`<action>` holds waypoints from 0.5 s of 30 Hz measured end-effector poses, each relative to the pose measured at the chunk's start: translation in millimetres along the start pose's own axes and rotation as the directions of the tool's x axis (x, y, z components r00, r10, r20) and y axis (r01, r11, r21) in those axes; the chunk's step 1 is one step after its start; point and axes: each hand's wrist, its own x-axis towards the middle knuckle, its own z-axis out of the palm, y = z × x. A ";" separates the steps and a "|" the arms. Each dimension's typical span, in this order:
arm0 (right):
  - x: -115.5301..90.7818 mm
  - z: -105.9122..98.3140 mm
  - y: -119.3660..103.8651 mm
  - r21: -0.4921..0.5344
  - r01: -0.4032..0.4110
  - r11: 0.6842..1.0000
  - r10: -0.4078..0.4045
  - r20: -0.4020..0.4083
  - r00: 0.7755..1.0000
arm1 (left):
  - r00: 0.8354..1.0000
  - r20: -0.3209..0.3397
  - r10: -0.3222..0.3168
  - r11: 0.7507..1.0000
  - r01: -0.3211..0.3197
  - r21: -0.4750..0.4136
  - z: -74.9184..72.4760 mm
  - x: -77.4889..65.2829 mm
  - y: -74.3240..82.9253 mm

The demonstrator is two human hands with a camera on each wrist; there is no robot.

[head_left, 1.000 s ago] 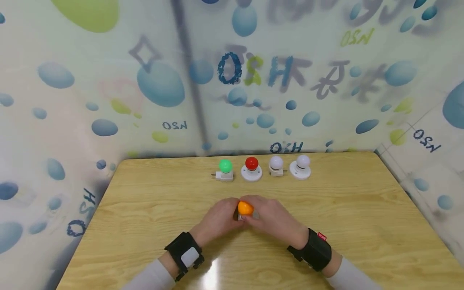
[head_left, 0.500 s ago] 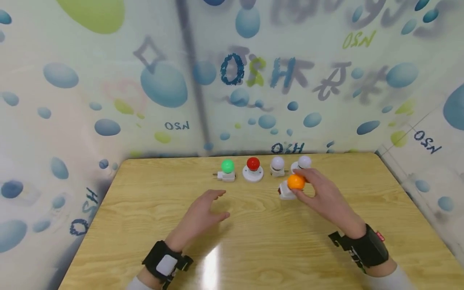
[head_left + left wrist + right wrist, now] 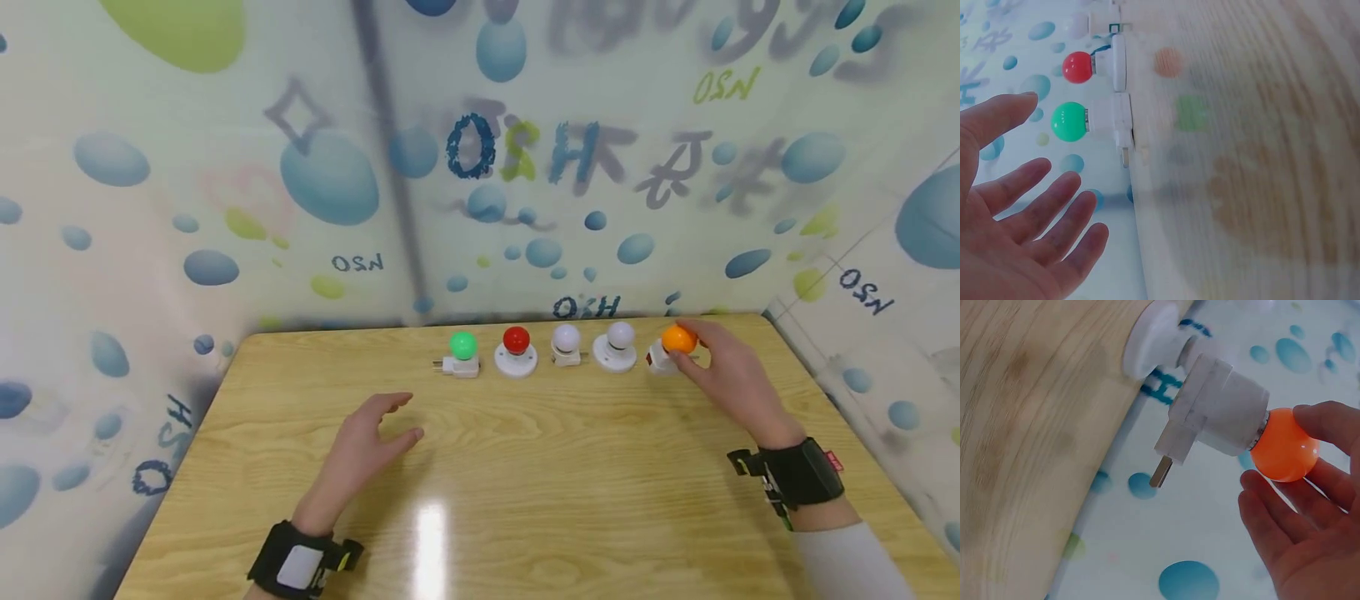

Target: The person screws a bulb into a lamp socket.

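Note:
My right hand pinches an orange light bulb between thumb and fingers at the right end of a row of bulbs. The bulb is seated in a white plug-in lamp socket, whose metal prong shows in the right wrist view. Over the left part of the wooden table, my left hand is held with relaxed, spread fingers and nothing in them. In the left wrist view its fingers lie apart from the green bulb.
Along the back of the table stand a green bulb in a plug socket, a red bulb on a round base, a white bulb in a plug socket and another white bulb on a round base. A patterned curtain hangs behind.
Both hands were together at the orange bulb. The left hand has let go and drawn back left. The right hand has carried the bulb and socket right and back, to the row's right end.

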 end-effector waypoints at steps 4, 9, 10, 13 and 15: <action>3.6 3.4 13.0 -0.002 -0.031 1.000 0.031 0.012 0.999 | 1.000 -0.006 0.009 1.000 -0.009 0.012 1.6 0.1 -0.4; 13.5 11.8 25.4 -0.044 -0.052 0.998 0.054 0.037 0.998 | 1.000 -0.021 0.009 1.000 -0.009 0.015 0.3 0.1 -1.1; 15.7 13.8 27.4 -0.051 -0.053 0.997 0.055 0.044 0.998 | 1.000 -0.022 0.009 1.000 -0.009 0.012 -0.1 0.0 -1.5; 22.3 19.6 32.3 -0.056 -0.059 0.997 0.063 0.064 0.996 | 1.000 -0.018 0.012 1.000 -0.012 0.008 -0.8 -0.5 -3.1; 25.0 22.9 35.3 -0.048 -0.065 0.997 0.069 0.082 0.994 | 1.000 -0.016 0.015 1.000 -0.015 0.007 -0.8 -0.6 -4.0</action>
